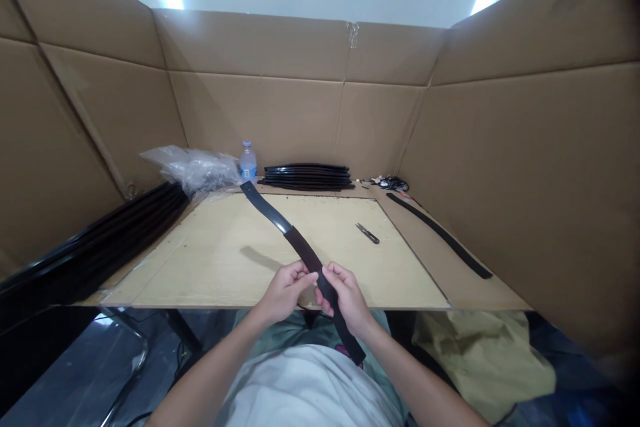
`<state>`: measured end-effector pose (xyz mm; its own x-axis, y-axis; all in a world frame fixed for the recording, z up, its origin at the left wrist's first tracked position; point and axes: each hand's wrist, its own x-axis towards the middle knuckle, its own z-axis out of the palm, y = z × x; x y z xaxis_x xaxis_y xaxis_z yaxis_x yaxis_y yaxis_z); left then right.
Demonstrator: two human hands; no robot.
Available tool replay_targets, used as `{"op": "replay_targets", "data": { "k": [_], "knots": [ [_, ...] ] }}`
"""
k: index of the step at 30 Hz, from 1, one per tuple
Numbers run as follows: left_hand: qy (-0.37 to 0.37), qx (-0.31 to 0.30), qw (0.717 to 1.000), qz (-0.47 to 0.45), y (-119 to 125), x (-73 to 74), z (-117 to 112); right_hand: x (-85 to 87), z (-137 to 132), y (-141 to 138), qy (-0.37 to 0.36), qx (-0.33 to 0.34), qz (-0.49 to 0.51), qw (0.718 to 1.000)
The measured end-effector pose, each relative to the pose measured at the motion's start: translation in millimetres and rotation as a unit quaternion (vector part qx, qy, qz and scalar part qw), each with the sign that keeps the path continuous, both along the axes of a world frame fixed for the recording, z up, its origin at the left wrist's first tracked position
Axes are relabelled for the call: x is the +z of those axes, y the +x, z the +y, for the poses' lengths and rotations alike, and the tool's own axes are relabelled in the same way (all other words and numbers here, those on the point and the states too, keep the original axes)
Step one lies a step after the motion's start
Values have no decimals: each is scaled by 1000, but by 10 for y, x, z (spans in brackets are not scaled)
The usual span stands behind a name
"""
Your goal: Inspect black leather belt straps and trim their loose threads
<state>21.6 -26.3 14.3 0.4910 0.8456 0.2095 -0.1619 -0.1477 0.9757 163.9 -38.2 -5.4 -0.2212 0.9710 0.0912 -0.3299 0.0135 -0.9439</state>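
A long, curved black strip slants from the table's middle down toward my lap. Its far part is smooth and shiny, with a small hole near the tip; a matt dark sleeve covers the nearer part. My left hand pinches the sleeved part from the left, thumb on top. From the right, my right hand grips it at about the same spot, thumb and fingers closed on its edge. The strip's near end hangs past the table edge. Small thread snips lie on the board, right of the strip.
Stacked black strips lie at the back, beside a water bottle and clear plastic bags. More long black pieces are piled at left. One matt black strip lies at right, near tangled cords. Cardboard walls surround the table.
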Motion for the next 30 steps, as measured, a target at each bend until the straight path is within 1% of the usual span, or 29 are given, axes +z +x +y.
{"op": "replay_targets", "data": {
  "k": [8,12,16,18,22,24,27,30],
  "knots": [
    [7,17,1000,9,-2,-72,22,-11,20,-8,-16,-2,21,1000],
    [-4,19,1000,7,7,-71,35,-24,16,17,-13,2,41,999],
    [20,70,997,18,-6,-63,63,-29,15,50,1,9,52,999],
    [28,83,996,21,-25,-82,87,-29,15,62,13,9,49,999],
    [15,66,998,3,-64,-144,130,-48,20,74,47,13,24,999],
    [10,58,998,0,-73,-148,132,-64,27,77,40,27,21,999],
    [15,37,999,5,-69,-98,106,-67,37,82,11,48,23,998],
    [26,24,999,9,-56,-33,71,-30,33,90,-3,62,18,998]
  ]
}}
